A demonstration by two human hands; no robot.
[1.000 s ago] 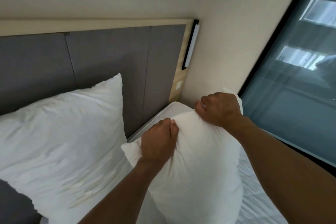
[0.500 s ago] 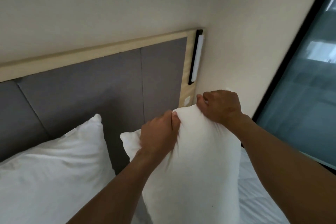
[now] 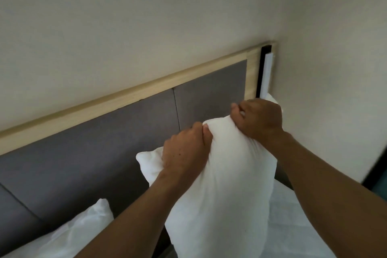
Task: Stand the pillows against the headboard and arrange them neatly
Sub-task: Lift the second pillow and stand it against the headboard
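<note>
A white pillow hangs upright in front of the grey padded headboard, lifted off the bed. My left hand pinches its top edge near the left corner. My right hand grips the top edge near the right corner, close to the headboard's right end. A second white pillow leans against the headboard at the lower left, partly cut off by the frame.
A light wooden frame borders the headboard. A black and white wall lamp is fixed at its right end beside the side wall. White bedsheet shows at the lower right.
Both hands have raised the held pillow higher and closer to the headboard. The view has tilted up, so the left pillow and the window have slid mostly out of frame.
</note>
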